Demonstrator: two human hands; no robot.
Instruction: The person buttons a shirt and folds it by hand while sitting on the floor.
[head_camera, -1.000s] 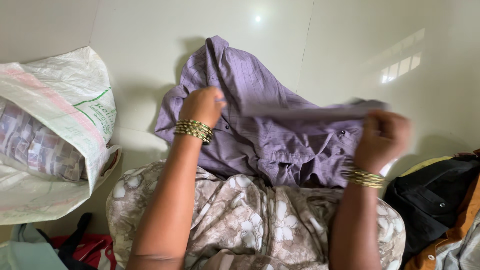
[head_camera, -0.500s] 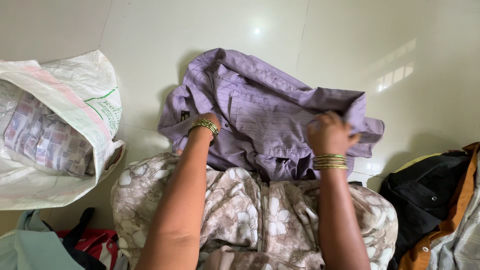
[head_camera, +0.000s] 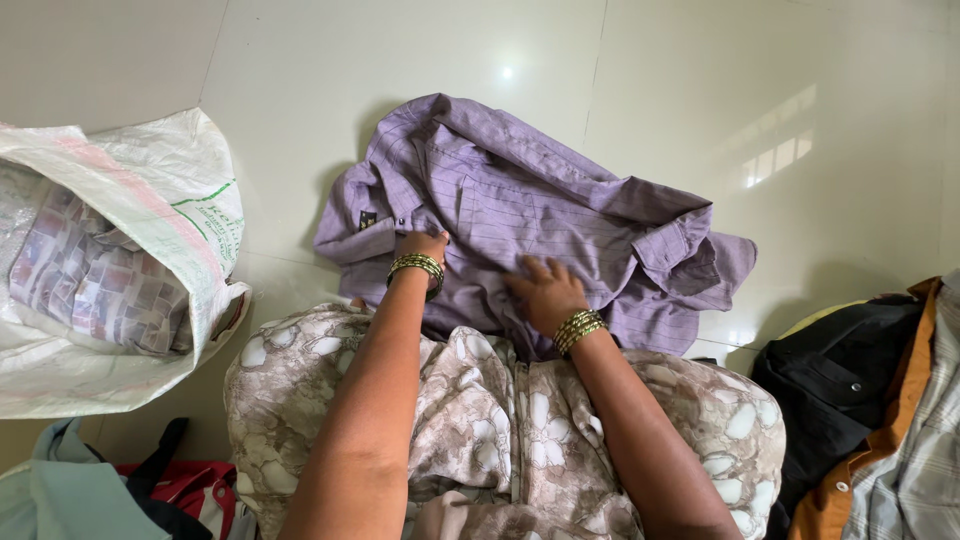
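Shirt (head_camera: 540, 220), purple with thin stripes, lies crumpled on the pale tiled floor (head_camera: 300, 60), spread out ahead of both hands and touching the person's floral-print lap (head_camera: 480, 420) at its near edge. Collar sits at the far side, chest pocket up, one cuffed sleeve bunched out to the right of the right hand.

Left hand (head_camera: 422, 245): at the shirt's button edge, just beside the dark label patch. Fingers curl down into the cloth; looks like a pinch on the fabric, but the fingertips are hidden, so can't confirm the grip. Green-gold bangles on the wrist.

Right hand (head_camera: 545, 290): flat, fingers spread and extended, palm down on the shirt's lower front. Pressing, not gripping anything. Matching bangles on this wrist too. The two hands are near each other, apart, with a strip of shirt between.

Surroundings:
- Left of the left hand, well apart: white woven sack (head_camera: 150, 200), mouth open, checked fabric (head_camera: 90, 280) stuffed inside.
- Near-left, beside the knee: red, black and light blue garments (head_camera: 150, 490) in a heap.
- Right of the right hand, past the knee: pile of clothes (head_camera: 870, 400) on the floor, with a black piece, orange-brown trim and grey plaid.
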